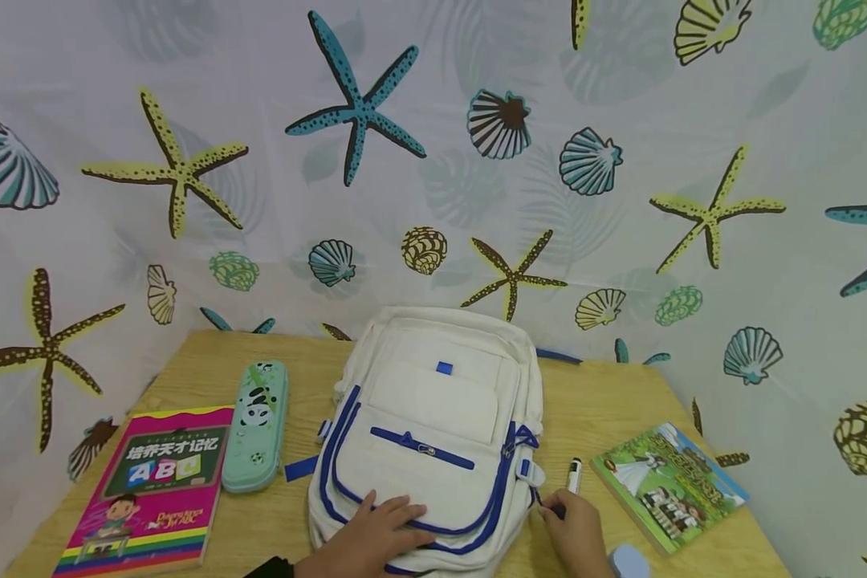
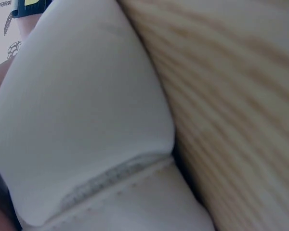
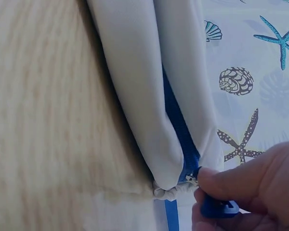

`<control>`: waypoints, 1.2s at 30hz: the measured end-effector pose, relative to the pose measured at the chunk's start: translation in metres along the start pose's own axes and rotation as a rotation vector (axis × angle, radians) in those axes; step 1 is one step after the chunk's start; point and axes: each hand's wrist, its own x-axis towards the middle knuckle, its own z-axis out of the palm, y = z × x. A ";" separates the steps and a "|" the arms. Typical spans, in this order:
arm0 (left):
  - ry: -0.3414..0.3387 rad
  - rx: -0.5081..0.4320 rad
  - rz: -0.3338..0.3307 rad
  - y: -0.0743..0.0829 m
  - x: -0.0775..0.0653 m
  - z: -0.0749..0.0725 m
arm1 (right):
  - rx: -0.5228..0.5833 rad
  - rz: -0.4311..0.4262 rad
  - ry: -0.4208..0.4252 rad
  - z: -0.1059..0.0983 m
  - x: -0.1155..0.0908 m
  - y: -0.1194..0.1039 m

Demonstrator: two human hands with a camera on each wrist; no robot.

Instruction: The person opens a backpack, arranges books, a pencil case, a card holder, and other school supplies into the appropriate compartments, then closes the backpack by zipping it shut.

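Observation:
A white backpack [image 1: 433, 393] with blue zippers lies on the wooden table, its front facing up. My left hand [image 1: 379, 531] rests on the lower front pocket, fingers spread. In the left wrist view the bag's white side [image 2: 86, 96] fills much of the frame, and only a sliver of hand shows at the left edge. At the bag's right side my right hand [image 1: 578, 534] pinches a blue zipper pull [image 3: 217, 207] between thumb and finger. A blue zipper [image 3: 176, 115] runs between two white folds up to that pull.
To the left lie a pink ABC book [image 1: 152, 482] and a green panda pencil case [image 1: 258, 425]. On the right are a marker [image 1: 574, 475], a green picture book [image 1: 668, 486] and a small pale-blue round object [image 1: 628, 562]. A patterned curtain [image 1: 433, 193] hangs behind the table.

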 end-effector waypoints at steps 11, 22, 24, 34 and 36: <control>-0.001 -0.017 -0.008 -0.001 0.000 0.001 | -0.009 0.067 -0.112 -0.008 -0.012 -0.004; 0.028 0.017 0.023 0.002 0.000 0.001 | -0.084 -0.002 -0.132 -0.011 -0.021 -0.008; 0.042 0.031 0.032 0.003 0.000 0.001 | -0.089 -0.001 -0.135 -0.011 -0.023 -0.009; 0.060 0.026 0.038 0.003 0.000 0.005 | -0.100 -0.101 -0.176 -0.015 -0.034 -0.021; 0.069 0.038 0.040 0.002 0.000 0.005 | -0.109 -0.115 -0.172 -0.016 -0.035 -0.023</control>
